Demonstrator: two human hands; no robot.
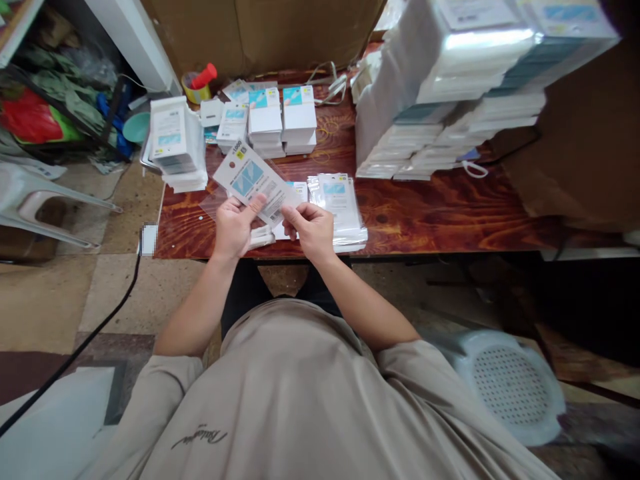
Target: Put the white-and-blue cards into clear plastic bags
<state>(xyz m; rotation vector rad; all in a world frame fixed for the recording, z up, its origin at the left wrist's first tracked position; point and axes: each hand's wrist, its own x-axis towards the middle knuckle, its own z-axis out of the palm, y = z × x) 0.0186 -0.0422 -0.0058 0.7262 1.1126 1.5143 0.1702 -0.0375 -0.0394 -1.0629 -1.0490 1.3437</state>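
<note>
My left hand (235, 225) and my right hand (311, 229) both pinch a flat printed packet (251, 179) with a blue picture on it, tilted over the near edge of a dark wooden table (425, 213). The left thumb presses on the packet's lower left part. The right fingers grip its lower right corner. Just right of my hands lies a pile of clear-sleeved packets (340, 207). A few more cards lie under my hands at the table's edge.
Stacks of white packets (283, 120) stand at the table's back, another stack (175, 140) at the left corner. A tall heap of packets (450, 87) fills the right. A tape roll with a red handle (199, 83), cardboard behind, a grey stool (505, 383) and a black cable (100, 320) are also here.
</note>
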